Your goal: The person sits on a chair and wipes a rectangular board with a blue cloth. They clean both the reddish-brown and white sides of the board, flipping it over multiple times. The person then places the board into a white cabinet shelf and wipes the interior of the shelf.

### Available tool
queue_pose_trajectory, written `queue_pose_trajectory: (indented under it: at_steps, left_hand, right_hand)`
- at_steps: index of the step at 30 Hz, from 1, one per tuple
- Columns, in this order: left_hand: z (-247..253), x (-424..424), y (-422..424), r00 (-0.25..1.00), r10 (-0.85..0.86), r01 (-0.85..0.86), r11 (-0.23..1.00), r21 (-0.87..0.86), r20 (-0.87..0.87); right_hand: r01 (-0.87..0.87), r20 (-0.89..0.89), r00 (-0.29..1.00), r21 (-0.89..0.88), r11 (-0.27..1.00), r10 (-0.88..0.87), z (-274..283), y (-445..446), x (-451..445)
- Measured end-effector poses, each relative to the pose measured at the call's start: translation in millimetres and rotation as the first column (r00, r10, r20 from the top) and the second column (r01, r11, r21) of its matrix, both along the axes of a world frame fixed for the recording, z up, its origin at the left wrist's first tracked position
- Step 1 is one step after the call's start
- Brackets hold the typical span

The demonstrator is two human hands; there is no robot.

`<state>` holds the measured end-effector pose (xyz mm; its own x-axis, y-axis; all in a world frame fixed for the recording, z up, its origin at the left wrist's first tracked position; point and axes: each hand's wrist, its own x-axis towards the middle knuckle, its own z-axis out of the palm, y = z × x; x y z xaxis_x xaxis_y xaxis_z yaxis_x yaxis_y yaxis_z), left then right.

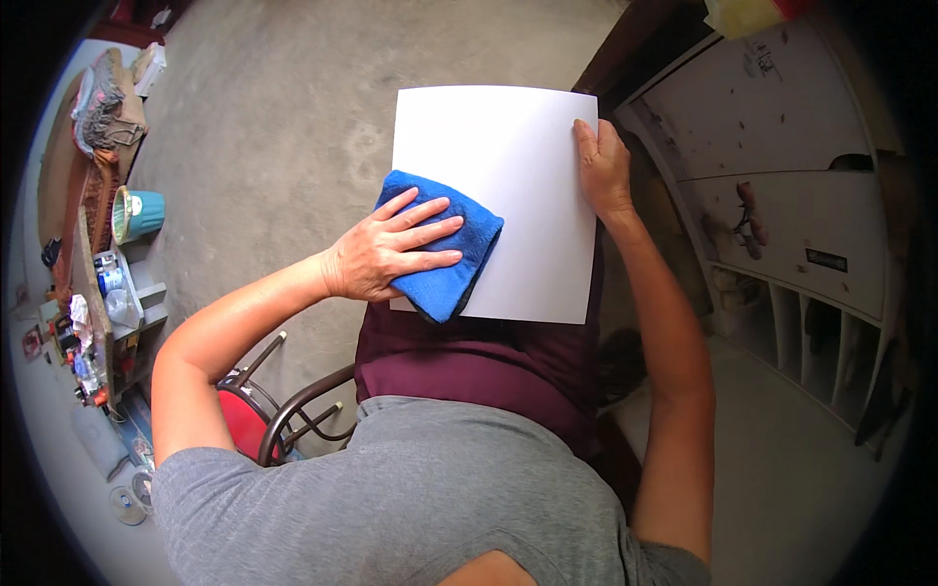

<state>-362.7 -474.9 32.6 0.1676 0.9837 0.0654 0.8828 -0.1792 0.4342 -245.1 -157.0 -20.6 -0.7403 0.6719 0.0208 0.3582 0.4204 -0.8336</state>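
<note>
A flat white rectangular board or sheet (513,154) stands before me over my lap, its lower edge by my maroon trousers. My right hand (605,165) grips its right edge, with the thumb on the front face and the fingers curled behind. My left hand (399,245) lies flat, fingers a little spread, on a folded blue cloth (476,227) with a dark underside. The cloth rests against the lower left part of the white surface and overhangs its left edge.
To the left are a red stool (245,421) with metal legs, a teal bin (139,214) and a cluttered shelf (95,293). A white cabinet (777,146) with slotted compartments stands at the right. Grey concrete floor (293,95) stretches ahead.
</note>
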Motion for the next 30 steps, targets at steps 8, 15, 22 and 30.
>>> queue_pose_trajectory:
  at_steps: [8, 15, 22, 30]
  left_hand:
    - [-12, 50, 86, 0.992, -0.124, 0.12, 0.988, 0.098, 0.037]
    - [-15, 36, 135, 0.984, -0.177, 0.165, 0.96, 0.225, 0.034]
    - [-23, -20, 135, 0.995, 0.099, -0.087, 0.959, 0.271, -0.03]
    - [-44, -49, 95, 0.867, 0.498, -0.465, 0.82, 0.334, -0.015]
  right_hand:
    - [0.024, -0.041, 0.999, -0.054, 0.998, -0.026, 5, -1, 2]
    - [-0.052, -0.113, 0.992, 0.006, 0.999, 0.052, -24, 20, 7]
    - [-0.071, -0.176, 0.982, 0.008, 0.997, 0.071, -34, 23, 5]
    - [-0.039, -0.011, 0.999, 0.025, 0.999, 0.039, -7, 7, 2]
